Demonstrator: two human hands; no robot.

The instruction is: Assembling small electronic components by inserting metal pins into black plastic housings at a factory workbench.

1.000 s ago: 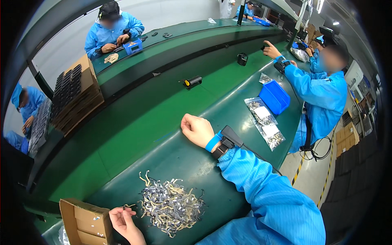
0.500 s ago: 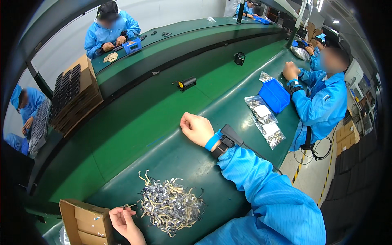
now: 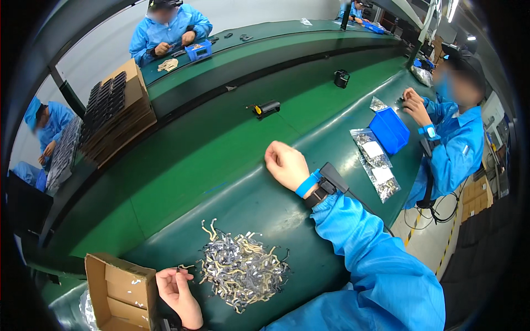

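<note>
The left hand's point(image 3: 178, 295) grip pinches one small flat part at the left edge of the heap of pale and grey strips point(image 3: 241, 268), palm up, just beside the open cardboard box point(image 3: 118, 287). The heap lies on the dark green desk point(image 3: 182, 243) near its front edge. Farther right, the right hand point(image 3: 286, 164) rests loosely curled on the desk, grasping nothing. The strips look tangled; I judge that a pull could drag neighbours along and scatter them off the edge.
</note>
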